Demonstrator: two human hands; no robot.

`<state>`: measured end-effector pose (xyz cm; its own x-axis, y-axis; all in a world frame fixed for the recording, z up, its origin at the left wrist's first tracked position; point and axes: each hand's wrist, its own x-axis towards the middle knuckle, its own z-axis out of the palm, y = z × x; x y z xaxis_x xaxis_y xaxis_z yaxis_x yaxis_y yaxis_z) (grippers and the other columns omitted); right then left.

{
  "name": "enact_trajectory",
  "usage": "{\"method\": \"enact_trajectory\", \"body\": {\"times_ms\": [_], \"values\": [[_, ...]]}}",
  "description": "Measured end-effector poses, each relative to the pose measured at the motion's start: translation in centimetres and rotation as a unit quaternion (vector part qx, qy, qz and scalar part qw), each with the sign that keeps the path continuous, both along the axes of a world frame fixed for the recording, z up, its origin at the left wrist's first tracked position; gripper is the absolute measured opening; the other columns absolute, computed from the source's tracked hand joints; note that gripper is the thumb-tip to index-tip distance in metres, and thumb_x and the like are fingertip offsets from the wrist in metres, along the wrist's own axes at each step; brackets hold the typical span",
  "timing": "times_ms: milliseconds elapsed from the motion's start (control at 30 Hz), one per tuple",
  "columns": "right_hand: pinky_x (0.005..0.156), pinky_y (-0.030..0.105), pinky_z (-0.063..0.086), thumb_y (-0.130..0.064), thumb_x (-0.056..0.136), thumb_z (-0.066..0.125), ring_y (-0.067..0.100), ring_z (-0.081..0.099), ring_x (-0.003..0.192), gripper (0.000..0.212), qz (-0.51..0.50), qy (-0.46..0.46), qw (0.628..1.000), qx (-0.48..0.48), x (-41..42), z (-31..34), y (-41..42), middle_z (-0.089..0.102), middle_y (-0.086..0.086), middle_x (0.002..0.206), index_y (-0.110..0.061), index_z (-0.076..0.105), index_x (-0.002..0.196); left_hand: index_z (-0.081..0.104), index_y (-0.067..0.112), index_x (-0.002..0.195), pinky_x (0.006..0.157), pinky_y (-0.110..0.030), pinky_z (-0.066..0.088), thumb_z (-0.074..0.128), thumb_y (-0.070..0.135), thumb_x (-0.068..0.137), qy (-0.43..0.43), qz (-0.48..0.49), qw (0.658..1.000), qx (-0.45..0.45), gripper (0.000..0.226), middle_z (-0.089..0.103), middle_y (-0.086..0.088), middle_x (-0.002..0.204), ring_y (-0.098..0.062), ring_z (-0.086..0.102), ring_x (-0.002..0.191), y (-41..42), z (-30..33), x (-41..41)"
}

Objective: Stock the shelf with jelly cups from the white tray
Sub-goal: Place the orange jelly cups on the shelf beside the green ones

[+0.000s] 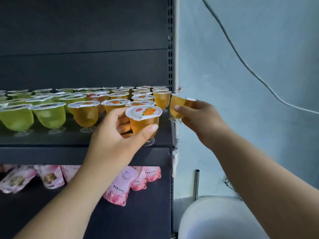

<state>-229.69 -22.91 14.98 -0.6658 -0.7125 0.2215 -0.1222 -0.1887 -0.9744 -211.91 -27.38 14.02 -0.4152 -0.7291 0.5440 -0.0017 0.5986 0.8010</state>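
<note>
Head view: left hand (112, 135) fingers grasp an orange jelly cup (144, 121) at the shelf (82, 144) front edge; right hand (198, 118) grips another cup (177, 107).

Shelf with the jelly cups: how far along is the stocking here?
Mostly done: green cups and orange cups fill the shelf. In hand: left hand sets one orange cup at the front; right hand holds another cup. Left: placing both; tray unseen.
</note>
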Motion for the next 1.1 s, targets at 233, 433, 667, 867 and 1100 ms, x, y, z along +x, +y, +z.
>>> {"method": "enact_trajectory", "body": {"times_ms": [233,433,667,867,1100], "values": [[0.068,0.009,0.051,-0.012,0.083,0.068,0.005,0.061,0.082,0.033,0.107,0.046,0.993,-0.016,-2.3,-0.2,-4.1,0.060,-0.005,0.097,-0.016,0.054,0.113,0.049,0.045,0.088,0.073,-0.010,0.042,0.060,0.059,0.042,-0.004,0.104,0.994,0.022,0.049,0.057,0.031,0.098,0.009,0.056,0.094,1.9,0.0,-1.8],[0.078,0.010,0.047,-0.019,0.084,0.067,0.005,0.059,0.090,0.038,0.201,0.109,0.973,-0.021,-3.6,-0.9,-5.4,0.062,-0.005,0.106,-0.013,0.055,0.120,0.052,0.038,0.089,0.079,-0.016,0.045,0.065,0.054,0.041,0.032,0.193,0.980,0.046,0.052,0.061,0.023,0.100,0.005,0.061,0.094,3.0,-0.2,-3.8],[0.079,0.009,0.047,0.000,0.087,0.058,0.003,0.060,0.091,0.028,0.301,0.123,0.945,-0.022,-5.2,-1.9,-5.6,0.065,-0.004,0.105,-0.016,0.060,0.110,0.051,0.036,0.090,0.069,-0.008,0.050,0.074,0.025,0.069,0.051,0.241,0.967,0.058,0.033,0.061,0.022,0.097,0.009,0.064,0.082,4.2,-0.4,-6.1],[0.099,0.032,0.046,-0.004,0.080,0.069,0.014,0.062,0.101,0.039,0.255,0.145,0.956,-0.024,-4.7,-2.0,-6.1,0.065,0.000,0.109,-0.013,0.058,0.116,0.047,0.029,0.111,0.088,-0.030,0.051,0.075,0.033,0.070,-0.009,0.318,0.947,0.040,0.049,0.061,0.010,0.114,-0.010,0.062,0.100,4.0,-0.3,-7.2],[0.092,0.024,0.047,-0.011,0.078,0.072,0.009,0.060,0.095,0.034,0.253,0.173,0.952,-0.016,-4.6,-2.1,-6.4,0.061,-0.010,0.094,-0.022,0.057,0.107,0.048,0.023,0.119,0.093,-0.038,0.050,0.075,0.041,0.069,-0.069,0.371,0.925,0.044,0.059,0.061,0.008,0.114,-0.014,0.061,0.103,2.3,0.2,-7.5]]}}
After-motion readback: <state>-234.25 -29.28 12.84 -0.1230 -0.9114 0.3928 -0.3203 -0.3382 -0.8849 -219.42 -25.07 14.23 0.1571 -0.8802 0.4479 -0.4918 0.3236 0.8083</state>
